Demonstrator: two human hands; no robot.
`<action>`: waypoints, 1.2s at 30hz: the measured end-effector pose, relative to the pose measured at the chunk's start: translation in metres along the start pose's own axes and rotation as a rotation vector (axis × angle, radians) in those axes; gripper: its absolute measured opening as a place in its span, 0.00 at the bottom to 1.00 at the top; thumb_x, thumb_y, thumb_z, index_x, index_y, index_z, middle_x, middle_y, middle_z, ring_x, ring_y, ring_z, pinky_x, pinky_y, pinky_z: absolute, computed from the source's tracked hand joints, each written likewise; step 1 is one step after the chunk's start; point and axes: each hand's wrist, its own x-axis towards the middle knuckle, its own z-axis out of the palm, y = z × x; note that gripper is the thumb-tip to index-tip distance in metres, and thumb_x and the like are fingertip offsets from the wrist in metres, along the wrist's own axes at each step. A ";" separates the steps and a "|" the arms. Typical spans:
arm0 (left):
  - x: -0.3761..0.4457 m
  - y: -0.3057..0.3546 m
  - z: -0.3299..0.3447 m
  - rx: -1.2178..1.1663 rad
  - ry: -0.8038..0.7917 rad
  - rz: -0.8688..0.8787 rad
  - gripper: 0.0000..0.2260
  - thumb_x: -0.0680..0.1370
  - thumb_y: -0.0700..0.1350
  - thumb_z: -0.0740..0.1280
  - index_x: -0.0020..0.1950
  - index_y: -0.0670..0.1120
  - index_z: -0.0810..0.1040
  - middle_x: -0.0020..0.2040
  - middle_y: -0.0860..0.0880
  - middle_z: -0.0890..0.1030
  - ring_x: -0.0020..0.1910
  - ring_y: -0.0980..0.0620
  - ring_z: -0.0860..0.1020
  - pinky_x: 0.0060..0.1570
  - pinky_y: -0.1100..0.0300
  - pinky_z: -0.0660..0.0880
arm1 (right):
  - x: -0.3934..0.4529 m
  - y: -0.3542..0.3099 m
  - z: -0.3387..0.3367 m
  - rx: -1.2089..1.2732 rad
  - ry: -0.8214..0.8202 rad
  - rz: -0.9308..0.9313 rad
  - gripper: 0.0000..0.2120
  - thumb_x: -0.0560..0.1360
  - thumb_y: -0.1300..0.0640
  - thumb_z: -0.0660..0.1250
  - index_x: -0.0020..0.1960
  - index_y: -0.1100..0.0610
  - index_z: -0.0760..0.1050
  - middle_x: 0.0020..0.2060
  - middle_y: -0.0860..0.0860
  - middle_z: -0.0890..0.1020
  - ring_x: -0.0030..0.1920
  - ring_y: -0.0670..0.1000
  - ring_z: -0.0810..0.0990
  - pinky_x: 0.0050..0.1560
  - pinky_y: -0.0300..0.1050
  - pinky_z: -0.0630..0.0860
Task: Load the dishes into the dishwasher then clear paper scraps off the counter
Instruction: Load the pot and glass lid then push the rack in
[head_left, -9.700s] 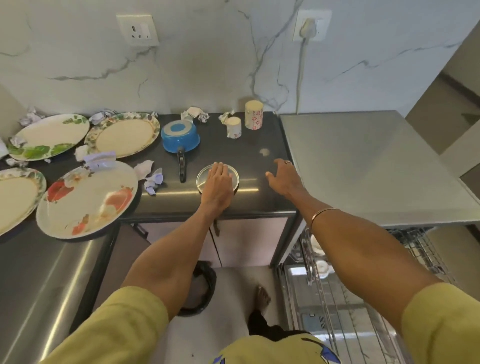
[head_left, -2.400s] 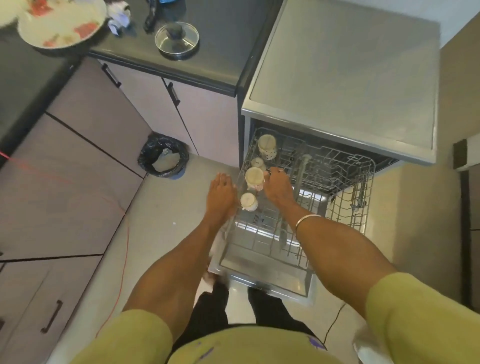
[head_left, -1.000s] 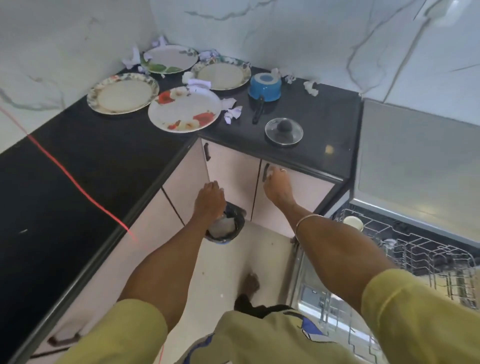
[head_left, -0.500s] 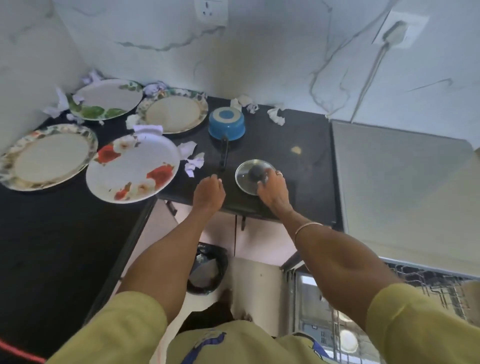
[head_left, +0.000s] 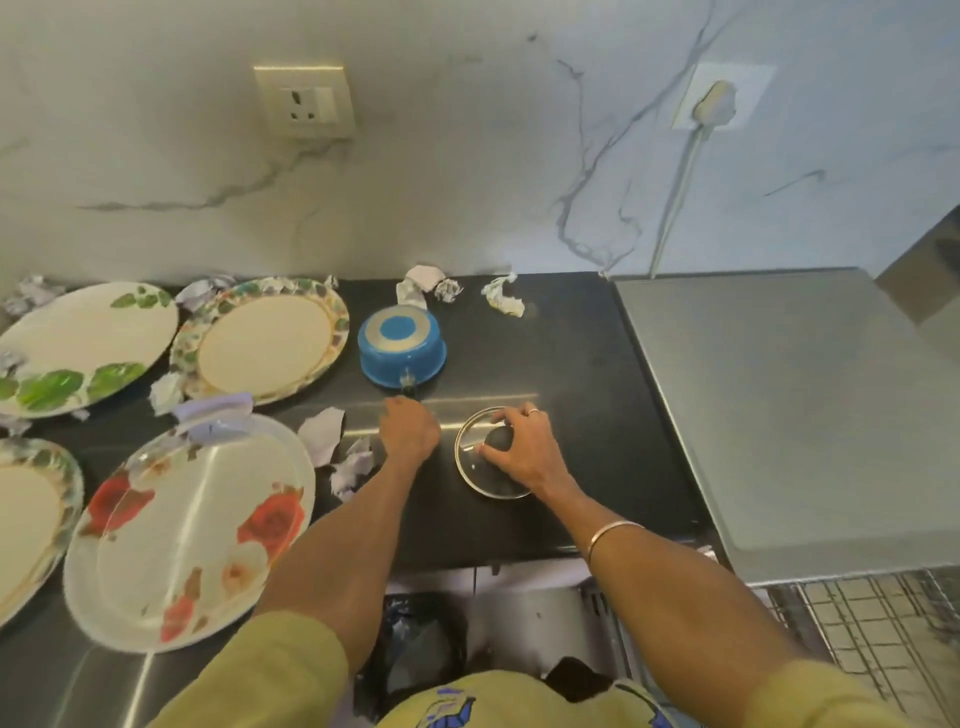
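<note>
Two hands | right hand (head_left: 519, 451) grip curled round glass lid (head_left: 491, 453) knob — left hand (head_left: 410, 432) on saucepan (head_left: 402, 353) handle, grip unclear

We see a glossy black counter (head_left: 571, 364) that throws back a streak of light. The lid (head_left: 485, 470) looks like clear glass with a metal rim and a dark matt knob. The blue saucepan (head_left: 402, 345) has a smooth, enamel-like sheen. The rose plate (head_left: 192, 530) shines like glazed ware. The paper scraps (head_left: 501, 296) are crumpled and matt. The dishwasher top (head_left: 779, 405) is brushed metal, the wall (head_left: 467, 156) polished veined marble, the rack (head_left: 872, 623) wire.
</note>
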 end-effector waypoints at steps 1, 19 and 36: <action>0.006 0.001 0.000 -0.036 -0.001 -0.031 0.27 0.81 0.48 0.64 0.73 0.33 0.61 0.70 0.35 0.67 0.68 0.36 0.70 0.66 0.47 0.68 | 0.004 0.001 0.000 0.004 0.011 0.005 0.23 0.66 0.40 0.75 0.56 0.46 0.74 0.53 0.48 0.72 0.59 0.51 0.69 0.58 0.47 0.74; 0.030 -0.002 0.003 -0.496 0.132 -0.273 0.13 0.73 0.44 0.67 0.55 0.41 0.75 0.51 0.41 0.79 0.52 0.39 0.78 0.55 0.44 0.77 | 0.025 0.025 0.012 -0.045 0.186 -0.062 0.31 0.71 0.26 0.60 0.65 0.47 0.71 0.65 0.46 0.73 0.69 0.47 0.68 0.70 0.51 0.67; -0.006 0.020 0.012 -0.503 0.118 -0.055 0.08 0.74 0.46 0.68 0.50 0.44 0.79 0.43 0.45 0.81 0.44 0.46 0.80 0.51 0.45 0.79 | 0.010 0.032 -0.028 0.157 0.221 0.043 0.16 0.68 0.41 0.76 0.51 0.44 0.75 0.47 0.40 0.79 0.48 0.42 0.76 0.49 0.33 0.74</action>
